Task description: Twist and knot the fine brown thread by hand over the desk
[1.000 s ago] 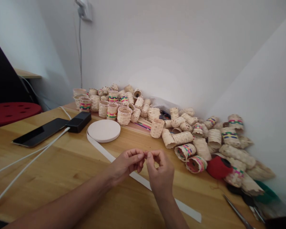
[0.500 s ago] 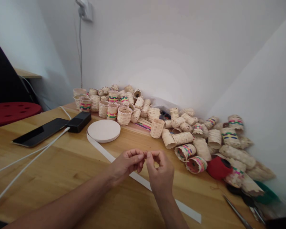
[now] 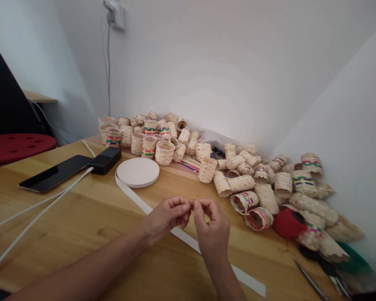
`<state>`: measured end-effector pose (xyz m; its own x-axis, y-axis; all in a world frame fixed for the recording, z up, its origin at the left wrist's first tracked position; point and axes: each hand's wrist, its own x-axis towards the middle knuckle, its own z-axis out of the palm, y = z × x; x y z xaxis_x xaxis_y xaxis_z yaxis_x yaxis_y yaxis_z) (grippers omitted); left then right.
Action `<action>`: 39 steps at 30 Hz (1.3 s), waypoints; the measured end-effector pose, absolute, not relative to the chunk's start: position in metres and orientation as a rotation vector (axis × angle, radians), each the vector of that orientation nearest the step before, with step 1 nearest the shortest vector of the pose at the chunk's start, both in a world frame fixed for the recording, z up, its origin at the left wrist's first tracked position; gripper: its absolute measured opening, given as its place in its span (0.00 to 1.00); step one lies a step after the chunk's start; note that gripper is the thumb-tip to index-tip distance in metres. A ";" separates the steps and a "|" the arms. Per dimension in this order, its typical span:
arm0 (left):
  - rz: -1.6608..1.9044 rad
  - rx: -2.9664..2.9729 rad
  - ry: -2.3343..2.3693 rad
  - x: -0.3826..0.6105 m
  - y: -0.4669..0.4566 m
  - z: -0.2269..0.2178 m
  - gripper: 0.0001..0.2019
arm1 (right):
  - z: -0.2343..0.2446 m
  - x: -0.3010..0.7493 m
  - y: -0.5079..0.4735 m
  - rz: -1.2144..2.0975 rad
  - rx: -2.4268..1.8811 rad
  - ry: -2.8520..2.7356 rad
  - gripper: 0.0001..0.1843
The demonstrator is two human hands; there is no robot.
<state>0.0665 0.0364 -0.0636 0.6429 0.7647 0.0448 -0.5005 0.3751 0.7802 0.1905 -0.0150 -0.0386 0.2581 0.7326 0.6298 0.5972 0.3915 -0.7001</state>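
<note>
My left hand [image 3: 169, 215] and my right hand [image 3: 211, 221] meet fingertip to fingertip above the wooden table [image 3: 128, 251]. Both are closed in a pinch, thumb against forefinger. Whatever they pinch is too small to make out. Beneath them a flat white strip [image 3: 188, 239] runs diagonally across the tabletop. It unwinds from a white coil of tape [image 3: 138, 172] lying flat beyond my left hand. A small upright woven basket [image 3: 207, 170] stands a little past my fingertips.
Several woven bamboo baskets [image 3: 164, 152] are heaped along the wall, some with coloured bands. A red thread spool [image 3: 289, 222] and metal tweezers [image 3: 310, 279] lie at the right. A black phone [image 3: 54, 173], a black box [image 3: 105, 160] and a white cable [image 3: 39, 225] occupy the left.
My hands keep almost the same pinch and place. The whole view has shifted very slightly; nothing on the table has visibly moved.
</note>
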 end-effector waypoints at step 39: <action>1.359 2.121 0.700 0.047 0.038 -0.034 0.08 | -0.038 0.190 -0.012 0.599 -1.319 -1.375 0.12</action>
